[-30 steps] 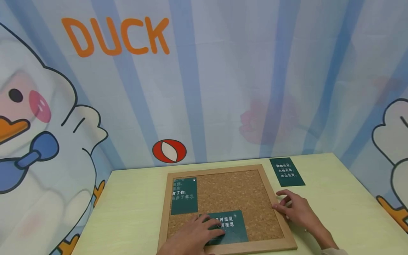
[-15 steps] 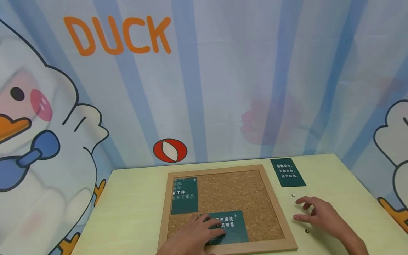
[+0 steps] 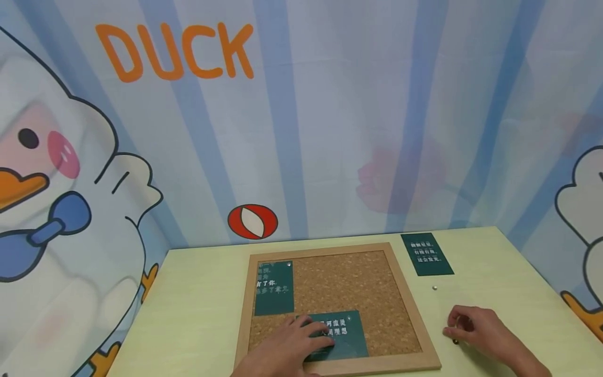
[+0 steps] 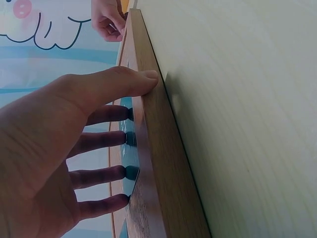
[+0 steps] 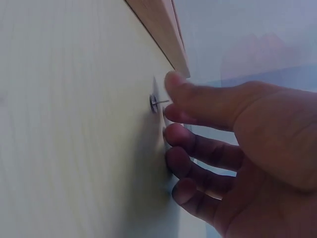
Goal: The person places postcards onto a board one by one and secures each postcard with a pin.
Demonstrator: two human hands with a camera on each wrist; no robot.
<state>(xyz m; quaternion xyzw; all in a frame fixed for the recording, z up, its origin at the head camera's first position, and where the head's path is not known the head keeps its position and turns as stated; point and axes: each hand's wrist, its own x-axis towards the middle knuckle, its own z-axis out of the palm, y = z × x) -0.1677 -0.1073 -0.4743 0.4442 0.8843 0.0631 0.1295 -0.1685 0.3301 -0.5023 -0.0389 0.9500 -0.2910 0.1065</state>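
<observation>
My left hand (image 3: 289,348) rests its spread, fairly straight fingertips on a dark green card (image 3: 346,343) with white characters, lying at the front of the cork board (image 3: 348,277). Its thumb lies over the wooden frame (image 4: 163,144) in the left wrist view. My right hand (image 3: 480,327) is low over the table, right of the board. Thumb and forefinger are bent around a small gap, right at the pin of a metal thumbtack (image 5: 153,103). That tack stands on its head on the table, pin pointing up. A shiny tack (image 3: 349,318) is at the card's top edge.
Another green card (image 3: 275,293) is on the board's upper left, with a tack (image 3: 289,264) at its corner. A third green card (image 3: 427,255) lies on the table beyond the board's right side. A loose tack (image 3: 435,288) lies below it. A printed curtain (image 3: 330,131) stands behind the table.
My right hand has left the board's right edge, moved right, and come down to the nearer tack, its fingers closing in. My left hand stays on the card.
</observation>
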